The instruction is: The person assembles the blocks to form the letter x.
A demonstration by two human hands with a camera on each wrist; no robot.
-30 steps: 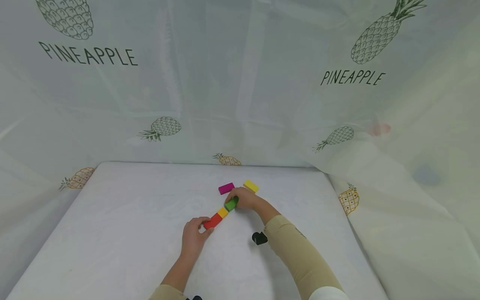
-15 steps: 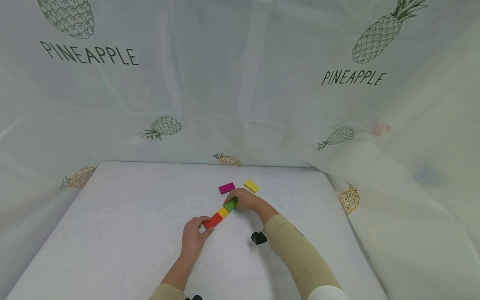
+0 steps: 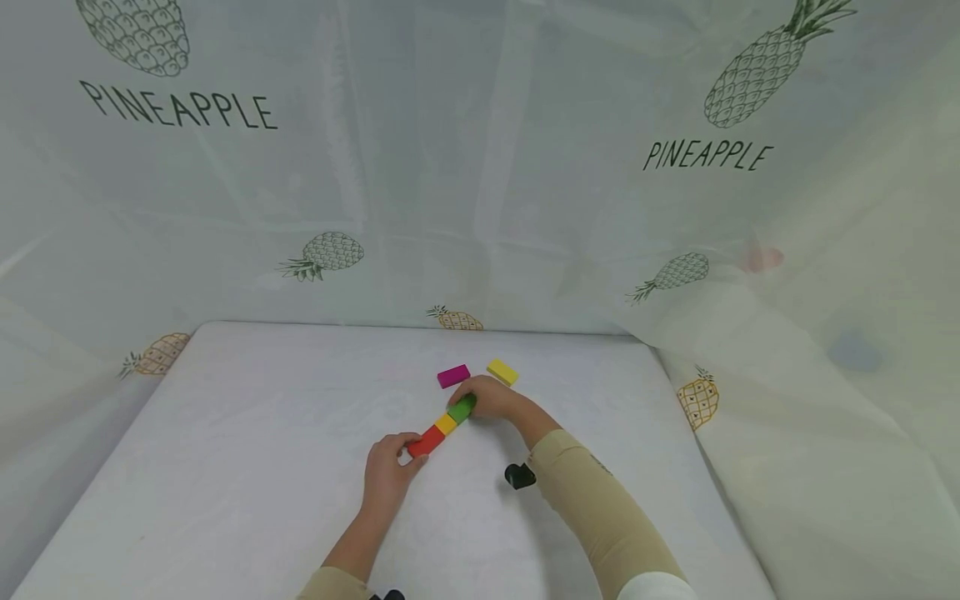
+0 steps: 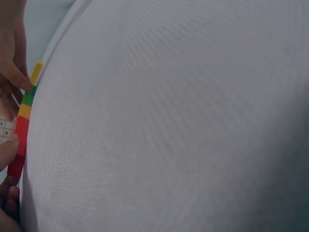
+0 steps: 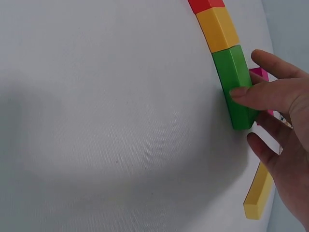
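Observation:
A slanting row of blocks lies on the white table: a red block (image 3: 426, 442) nearest me, a short orange-yellow block (image 3: 446, 424) in the middle, and a green block (image 3: 462, 407) at the far end. Their ends meet in the right wrist view. My left hand (image 3: 386, 473) holds the red block's near end between thumb and fingers. My right hand (image 3: 487, 397) grips the green block (image 5: 232, 87), thumb on the near side and fingers behind. Just beyond the right hand lie a magenta block (image 3: 453, 377) and a yellow block (image 3: 502, 372).
The white-covered table (image 3: 262, 433) ends at a hanging sheet (image 3: 420, 167) printed with pineapples, which also drapes along both sides. A small black object (image 3: 520, 476) shows beside the right sleeve (image 3: 592, 500).
The green block has turned slightly and now lines up against the orange-yellow block. The left hand and the red block have stayed in place.

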